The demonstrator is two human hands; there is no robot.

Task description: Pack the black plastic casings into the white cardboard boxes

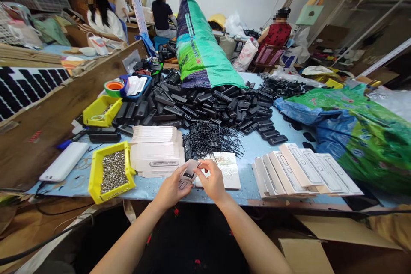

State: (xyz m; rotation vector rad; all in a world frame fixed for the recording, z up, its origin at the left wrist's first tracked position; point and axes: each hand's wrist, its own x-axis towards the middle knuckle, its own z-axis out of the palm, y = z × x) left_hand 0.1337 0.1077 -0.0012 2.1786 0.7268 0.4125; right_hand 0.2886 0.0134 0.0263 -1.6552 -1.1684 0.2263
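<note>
Between my hands, above the table's front edge, is a small white printed carton (pixel 192 165) with a raised flap and something black at its opening. My left hand (pixel 171 189) is closed around the carton's left side. The fingers of my right hand (pixel 212 180) pinch at the right edge of the opening; whether they grip the flap or the black part I cannot tell. Just behind lies a white board (pixel 233 171) with small bits on it. Flat white cartons (pixel 157 154) are stacked left of my hands, and thin black rods (pixel 213 137) are heaped beyond.
A yellow bin (pixel 93 180) of small metal parts stands left, near a white phone-like device (pixel 64 162). Filled-out cartons (pixel 298 171) lean in a row at right. Black plastic cases (pixel 202 105) and a green sack (pixel 205 51) lie behind. Several people sit farther back.
</note>
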